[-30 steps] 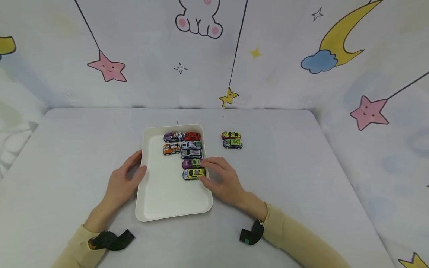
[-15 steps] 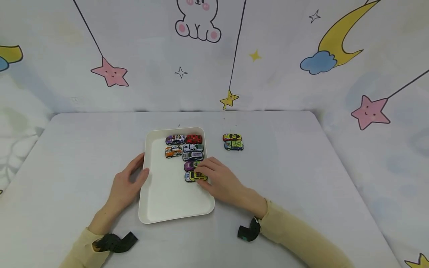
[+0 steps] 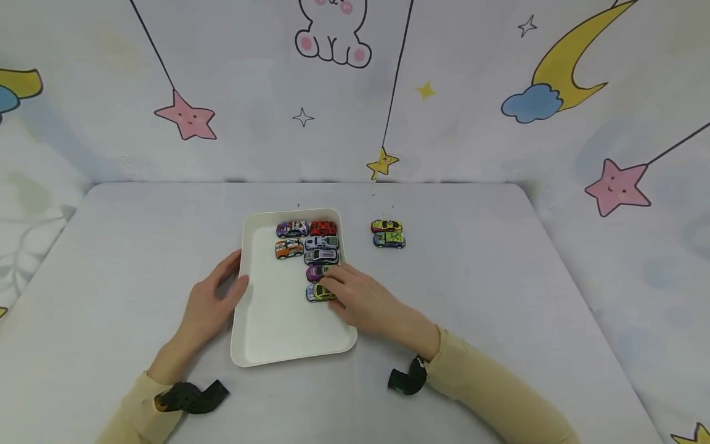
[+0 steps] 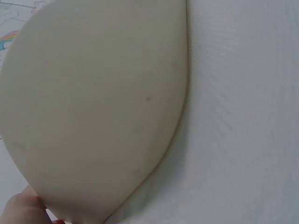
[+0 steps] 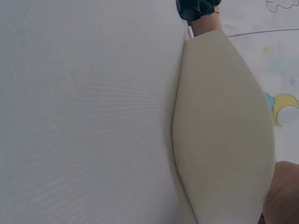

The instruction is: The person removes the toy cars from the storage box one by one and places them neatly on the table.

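In the head view a white tray (image 3: 277,333) bears several small toy cars. My right hand (image 3: 366,302) reaches over the tray's right rim and pinches a yellow toy car (image 3: 315,293), its right end hidden under the fingers. Just behind it stands a purple toy car (image 3: 315,273), partly covered by the same fingers. Farther back in the tray are silver (image 3: 322,257), light grey (image 3: 322,243), red (image 3: 323,228), purple-white (image 3: 292,229) and orange (image 3: 289,248) toy cars. My left hand (image 3: 208,305) rests against the tray's left edge, fingers and thumb extended.
Outside the tray, to its right, a yellow toy car (image 3: 386,226) and a green-blue one (image 3: 389,240) lie side by side on the white table (image 3: 471,277). A patterned backdrop (image 3: 249,92) rises behind. Sleeves (image 4: 93,107) fill much of both wrist views.
My right hand's fingers have moved left over the yellow toy car and taken hold of it. The left hand stays at the tray's edge. The head view has shifted slightly.
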### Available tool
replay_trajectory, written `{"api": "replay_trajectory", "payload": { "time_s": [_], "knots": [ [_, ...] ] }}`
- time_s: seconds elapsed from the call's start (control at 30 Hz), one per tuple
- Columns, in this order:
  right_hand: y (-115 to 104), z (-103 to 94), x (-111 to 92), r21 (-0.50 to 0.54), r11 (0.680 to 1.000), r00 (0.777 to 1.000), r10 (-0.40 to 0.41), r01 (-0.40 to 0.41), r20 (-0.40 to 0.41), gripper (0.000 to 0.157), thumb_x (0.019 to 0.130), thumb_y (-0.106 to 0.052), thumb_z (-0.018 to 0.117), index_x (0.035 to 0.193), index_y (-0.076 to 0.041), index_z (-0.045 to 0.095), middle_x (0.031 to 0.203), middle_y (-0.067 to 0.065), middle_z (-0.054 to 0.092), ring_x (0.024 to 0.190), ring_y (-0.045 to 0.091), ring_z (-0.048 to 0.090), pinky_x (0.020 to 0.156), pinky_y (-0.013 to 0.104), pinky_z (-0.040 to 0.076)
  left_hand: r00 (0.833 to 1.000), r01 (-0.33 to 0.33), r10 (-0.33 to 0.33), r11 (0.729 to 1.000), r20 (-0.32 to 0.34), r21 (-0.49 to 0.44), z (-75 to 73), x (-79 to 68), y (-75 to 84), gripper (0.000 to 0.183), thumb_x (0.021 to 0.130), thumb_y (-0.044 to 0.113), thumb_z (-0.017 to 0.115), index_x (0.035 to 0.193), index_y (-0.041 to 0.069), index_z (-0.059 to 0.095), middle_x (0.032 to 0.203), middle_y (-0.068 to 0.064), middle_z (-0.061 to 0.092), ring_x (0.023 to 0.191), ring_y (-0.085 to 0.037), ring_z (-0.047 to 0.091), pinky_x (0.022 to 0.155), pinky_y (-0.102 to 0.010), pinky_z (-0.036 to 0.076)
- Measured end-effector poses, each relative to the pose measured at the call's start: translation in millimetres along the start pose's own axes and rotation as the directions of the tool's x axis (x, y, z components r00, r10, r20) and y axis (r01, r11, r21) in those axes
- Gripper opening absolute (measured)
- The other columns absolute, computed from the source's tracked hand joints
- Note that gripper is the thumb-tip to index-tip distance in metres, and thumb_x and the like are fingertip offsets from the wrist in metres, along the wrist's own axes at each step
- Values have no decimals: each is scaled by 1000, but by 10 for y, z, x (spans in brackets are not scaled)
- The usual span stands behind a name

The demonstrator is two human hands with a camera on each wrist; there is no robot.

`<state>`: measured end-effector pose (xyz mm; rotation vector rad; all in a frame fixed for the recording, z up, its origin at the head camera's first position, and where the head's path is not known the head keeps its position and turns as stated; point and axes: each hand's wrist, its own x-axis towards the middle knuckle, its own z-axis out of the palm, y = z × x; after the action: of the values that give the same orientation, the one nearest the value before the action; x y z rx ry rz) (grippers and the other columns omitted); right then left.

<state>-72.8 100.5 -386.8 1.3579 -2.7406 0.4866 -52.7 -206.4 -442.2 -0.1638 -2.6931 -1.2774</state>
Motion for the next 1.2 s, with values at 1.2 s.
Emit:
{"api": "replay_trajectory", "payload": {
  "time_s": [1.2],
  "knots": [
    [240, 435, -143, 97, 980, 703, -56, 176, -709, 34, 87, -5, 76, 119, 3, 68, 114, 16, 65, 103, 25, 64, 85, 30, 55, 1000, -13, 13, 1000, 5, -19, -8, 7, -3, 55, 102, 29, 58, 153, 18, 42, 146, -14, 55, 138, -25, 47, 105, -12, 27]
  ]
}}
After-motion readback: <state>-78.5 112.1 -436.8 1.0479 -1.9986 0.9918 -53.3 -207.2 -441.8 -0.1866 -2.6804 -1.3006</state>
